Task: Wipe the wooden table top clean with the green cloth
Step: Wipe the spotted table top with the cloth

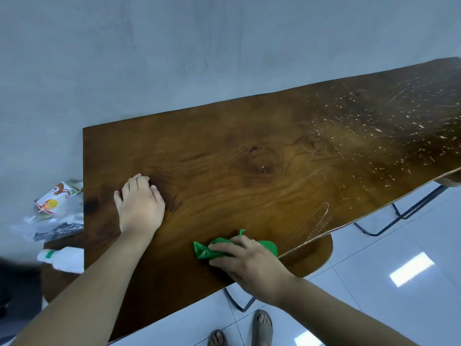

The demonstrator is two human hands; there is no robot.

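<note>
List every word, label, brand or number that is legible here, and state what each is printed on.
No text can be read.
Colourful printed plastic packet left of the wooden table top: red and orange artwork, lettering too blurred to read.
White tube with a green band: any marking too small to read.
Green cloth and table top: no text.
</note>
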